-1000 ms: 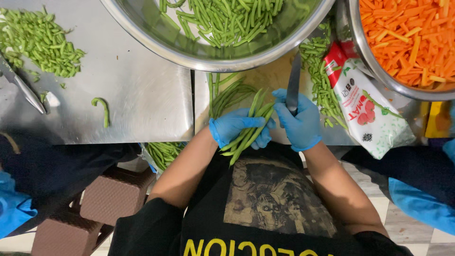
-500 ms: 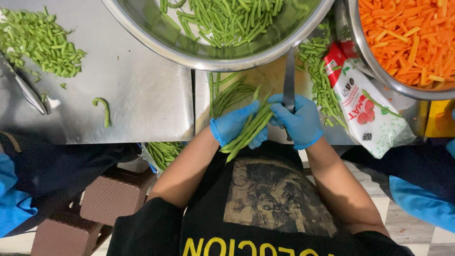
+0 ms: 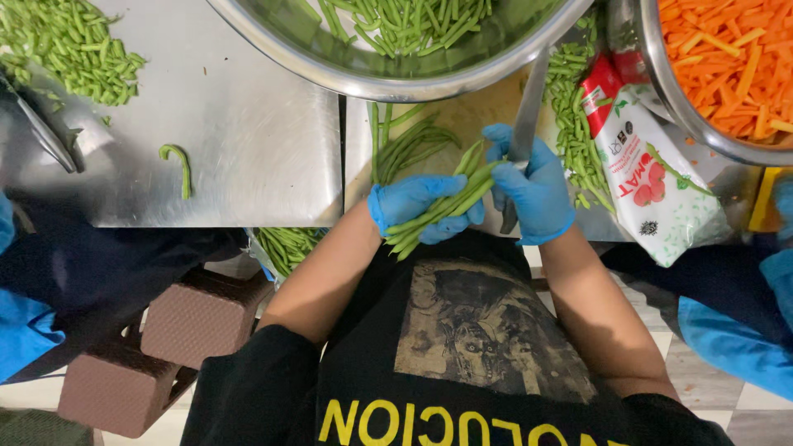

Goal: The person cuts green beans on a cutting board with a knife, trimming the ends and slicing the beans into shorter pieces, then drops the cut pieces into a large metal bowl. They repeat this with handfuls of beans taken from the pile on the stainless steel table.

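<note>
Steel covers the table (image 3: 248,149), and the head view looks straight down on it; below its edge a tiled floor (image 3: 768,405) and two brown stools (image 3: 194,322) are seen. At the top middle stands a big metal bowl (image 3: 388,78) with green beans inside. At the top right a second bowl (image 3: 661,91) holds orange carrot sticks (image 3: 727,58). Between the two bowls lies a red and white bag (image 3: 652,182), partly under the second bowl, with a heap of cut beans (image 3: 574,132) just beside it. Under the first bowl a pale cutting board (image 3: 462,116) carries some long beans (image 3: 405,144).

The left hand (image 3: 417,206), in a blue glove, is closed around a bunch of beans (image 3: 438,206); the fingers wrap the bunch from below, and it lies slanted over the near edge of the table, in front of the person's black shirt. The right hand (image 3: 533,186), also gloved in blue, touches the upper end of the bunch and grips a knife (image 3: 529,111), with its fingers closed on the handle and the blade pointing away toward the first bowl.

At the far left lies another pile of cut beans (image 3: 66,45), one curved bean (image 3: 178,165) alone on the steel, and a metal tool (image 3: 41,132). Blue sleeves (image 3: 29,330) of other people show at both sides.
</note>
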Available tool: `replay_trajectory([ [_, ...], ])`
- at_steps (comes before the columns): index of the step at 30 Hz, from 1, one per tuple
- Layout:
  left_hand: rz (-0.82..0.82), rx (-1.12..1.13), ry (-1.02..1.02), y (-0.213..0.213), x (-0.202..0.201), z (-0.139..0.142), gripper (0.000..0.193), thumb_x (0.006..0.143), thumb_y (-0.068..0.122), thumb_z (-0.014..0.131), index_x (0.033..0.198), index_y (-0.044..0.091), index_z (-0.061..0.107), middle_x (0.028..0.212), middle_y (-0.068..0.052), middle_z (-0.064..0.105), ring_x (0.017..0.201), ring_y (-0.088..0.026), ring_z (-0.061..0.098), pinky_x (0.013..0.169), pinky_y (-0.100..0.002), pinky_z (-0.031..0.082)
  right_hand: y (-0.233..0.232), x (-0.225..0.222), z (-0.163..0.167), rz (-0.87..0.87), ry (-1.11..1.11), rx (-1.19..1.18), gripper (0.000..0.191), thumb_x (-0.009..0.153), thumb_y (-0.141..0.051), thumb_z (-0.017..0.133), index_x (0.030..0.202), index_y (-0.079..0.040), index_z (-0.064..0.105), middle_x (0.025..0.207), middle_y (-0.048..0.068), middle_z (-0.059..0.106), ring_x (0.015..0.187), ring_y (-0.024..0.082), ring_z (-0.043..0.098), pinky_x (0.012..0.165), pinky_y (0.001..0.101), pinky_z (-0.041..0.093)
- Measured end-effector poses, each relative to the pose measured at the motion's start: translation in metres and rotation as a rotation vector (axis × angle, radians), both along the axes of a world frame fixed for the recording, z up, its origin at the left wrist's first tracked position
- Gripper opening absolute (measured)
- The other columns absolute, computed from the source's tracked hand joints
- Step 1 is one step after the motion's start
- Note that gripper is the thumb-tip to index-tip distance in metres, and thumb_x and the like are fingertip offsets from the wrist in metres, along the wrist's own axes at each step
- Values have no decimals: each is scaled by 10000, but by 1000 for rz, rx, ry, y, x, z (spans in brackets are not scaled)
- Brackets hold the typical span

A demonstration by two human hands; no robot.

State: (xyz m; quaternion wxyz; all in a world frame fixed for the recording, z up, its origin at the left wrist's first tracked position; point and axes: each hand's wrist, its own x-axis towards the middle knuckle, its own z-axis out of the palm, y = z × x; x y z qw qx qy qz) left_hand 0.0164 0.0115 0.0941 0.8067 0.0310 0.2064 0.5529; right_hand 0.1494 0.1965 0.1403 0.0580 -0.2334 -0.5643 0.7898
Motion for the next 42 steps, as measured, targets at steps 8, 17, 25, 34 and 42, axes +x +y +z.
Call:
replay_trajectory([
  [8, -26, 43, 113, -1, 2, 9, 510, 1064, 464, 503, 1113, -9, 687, 771, -42, 629, 550, -111, 550, 468, -252, 436, -1, 4, -4, 123, 93, 212, 264, 974, -22, 675, 1236, 9, 685, 1086, 76, 709, 950, 139, 683, 844, 279, 566],
  [17, -12, 84, 358, 1, 14, -35, 465, 1061, 469, 530, 1199, 36, 632, 816, -66, 649, 587, -142, 598, 519, -285, 492, 3, 18, -36, 160, -65, 227, 203, 976, -50, 669, 1166, -6, 723, 1018, 59, 759, 890, 99, 714, 803, 250, 583],
  [25, 409, -168, 1487, -10, -36, -102, 319, 1004, 359, 549, 1046, 62, 658, 958, -130, 713, 892, -332, 686, 821, -416, 539, 15, 57, -91, -127, -241, 293, 157, 971, -116, 702, 1090, -24, 746, 744, 11, 680, 579, 74, 597, 542, 239, 477],
  [34, 300, -620, 1776, -34, -77, -132, 394, 759, 251, 788, 1064, 71, 616, 879, -137, 721, 813, -358, 684, 730, -436, 528, 22, 84, -109, -203, -322, 392, 159, 967, -139, 725, 1066, -16, 748, 682, 20, 641, 547, 79, 574, 515, 243, 443],
  [42, 403, -735, 1661, -56, -82, -135, 164, 919, 205, 679, 1025, 82, 703, 932, -179, 742, 893, -381, 707, 804, -429, 554, 14, 78, -103, -181, -299, 283, 152, 963, -153, 744, 1037, -20, 751, 702, 21, 640, 559, 78, 564, 522, 248, 440],
])
